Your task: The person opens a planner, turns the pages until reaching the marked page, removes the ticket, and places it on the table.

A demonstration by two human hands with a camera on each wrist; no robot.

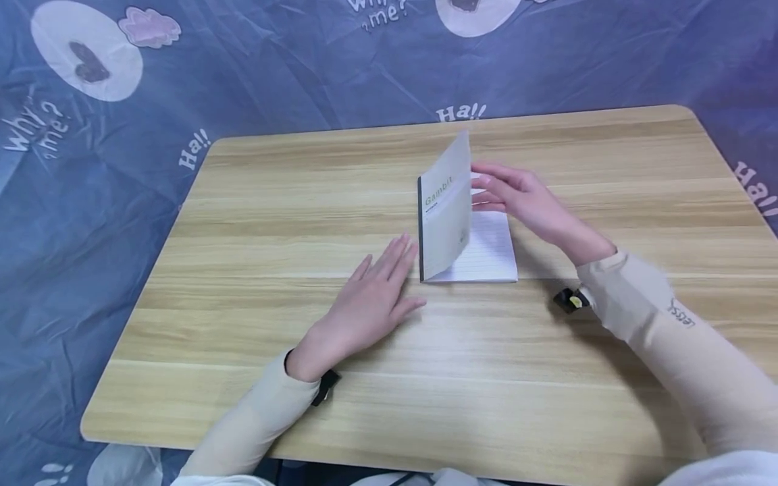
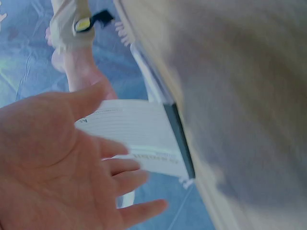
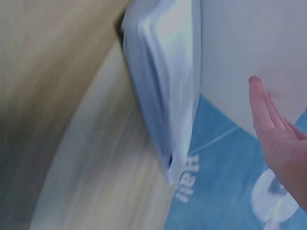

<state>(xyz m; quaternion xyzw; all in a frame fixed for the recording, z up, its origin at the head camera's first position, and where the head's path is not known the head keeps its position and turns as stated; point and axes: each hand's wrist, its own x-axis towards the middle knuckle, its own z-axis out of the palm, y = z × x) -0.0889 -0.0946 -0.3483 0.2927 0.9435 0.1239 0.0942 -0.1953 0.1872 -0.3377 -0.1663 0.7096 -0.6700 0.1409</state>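
A notebook lies on the table with its pale front cover [image 1: 446, 216], printed "Gambit", raised nearly upright along a dark spine [image 1: 420, 229]. Beneath the cover, a white lined page [image 1: 494, 250] shows. My right hand [image 1: 525, 202] is on the inner side of that cover, fingers mostly straight; the right wrist view shows the hand [image 3: 278, 134] beside the pale inner face, but contact is hard to tell. Flat and palm down, my left hand [image 1: 371, 297] has its fingertips just left of the spine. In the left wrist view, the left palm [image 2: 53, 158] holds nothing.
The notebook sits right of the middle of a wood-grain table [image 1: 273, 202] with rounded corners. Behind and beside it hangs a blue printed cloth [image 1: 316, 61]. Black wrist devices are strapped on both sleeves [image 1: 644, 304].
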